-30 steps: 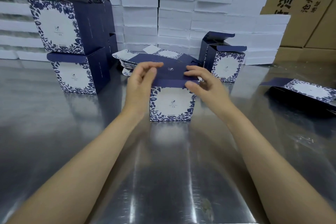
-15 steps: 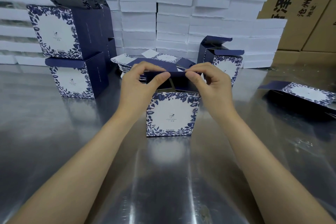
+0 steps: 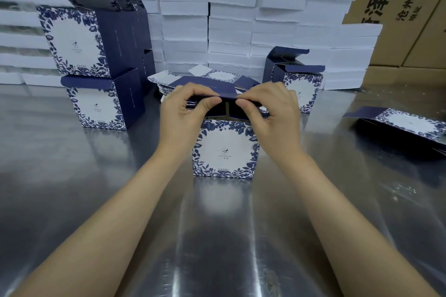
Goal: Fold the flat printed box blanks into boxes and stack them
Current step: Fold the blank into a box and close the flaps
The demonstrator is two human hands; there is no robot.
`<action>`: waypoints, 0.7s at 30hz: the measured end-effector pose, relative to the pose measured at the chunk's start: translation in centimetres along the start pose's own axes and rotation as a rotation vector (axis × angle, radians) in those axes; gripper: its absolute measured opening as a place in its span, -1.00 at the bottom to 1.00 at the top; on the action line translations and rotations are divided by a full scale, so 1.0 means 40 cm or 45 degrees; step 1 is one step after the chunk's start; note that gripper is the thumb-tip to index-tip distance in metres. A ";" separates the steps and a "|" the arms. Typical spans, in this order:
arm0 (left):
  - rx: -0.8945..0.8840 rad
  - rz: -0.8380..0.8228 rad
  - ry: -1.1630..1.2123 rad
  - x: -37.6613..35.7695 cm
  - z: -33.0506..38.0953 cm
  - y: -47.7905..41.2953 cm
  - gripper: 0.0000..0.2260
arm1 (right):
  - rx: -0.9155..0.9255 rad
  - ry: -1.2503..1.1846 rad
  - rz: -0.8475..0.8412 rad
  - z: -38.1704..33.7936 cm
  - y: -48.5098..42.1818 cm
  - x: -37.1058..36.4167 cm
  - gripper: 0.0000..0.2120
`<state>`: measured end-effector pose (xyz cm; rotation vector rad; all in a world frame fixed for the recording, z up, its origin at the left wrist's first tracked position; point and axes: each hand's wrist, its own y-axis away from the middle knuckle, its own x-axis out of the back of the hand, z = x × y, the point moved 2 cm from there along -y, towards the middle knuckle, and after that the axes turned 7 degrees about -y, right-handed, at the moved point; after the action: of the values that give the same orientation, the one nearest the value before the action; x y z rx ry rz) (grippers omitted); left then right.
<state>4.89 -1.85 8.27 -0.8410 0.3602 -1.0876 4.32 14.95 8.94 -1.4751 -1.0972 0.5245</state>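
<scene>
A blue-and-white floral printed box (image 3: 225, 152) stands upright on the steel table (image 3: 120, 200) in front of me. Its dark navy top flap (image 3: 226, 97) is raised and bent over the open top. My left hand (image 3: 185, 113) pinches the flap's left end and my right hand (image 3: 270, 111) pinches its right end, thumbs under the edge. Behind my hands lies a pile of flat printed blanks (image 3: 212, 78). At the left, folded boxes are stacked: a lower box (image 3: 101, 101) with a larger-looking upper box (image 3: 79, 41) on it, lids standing up.
Another folded box (image 3: 296, 79) with open flaps stands at the back right. A partly flattened blank (image 3: 407, 125) lies at the right edge. White cartons (image 3: 231, 19) are piled along the back, brown cardboard cases (image 3: 405, 7) behind them at the right.
The box has come closer to me and turned upright. Both hands lifted the navy top flap from lying flat and closed in on its edge, now pinching it nearer the middle.
</scene>
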 end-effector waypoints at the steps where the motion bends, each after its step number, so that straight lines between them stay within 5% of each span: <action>1: -0.090 0.006 -0.083 0.000 0.004 0.001 -0.90 | 0.011 -0.013 0.016 -0.001 -0.003 0.002 -0.92; 6: -0.535 0.075 -0.480 -0.011 0.024 0.013 -0.90 | 0.138 0.018 0.051 -0.009 -0.001 0.005 -0.92; 21: -0.725 0.152 -0.760 -0.012 0.033 0.016 -0.87 | 0.234 0.142 0.000 -0.025 0.004 -0.015 -0.93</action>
<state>5.92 -0.74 8.57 -1.5767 0.2078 -0.5760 4.94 13.93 8.86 -1.3273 -0.9367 0.5225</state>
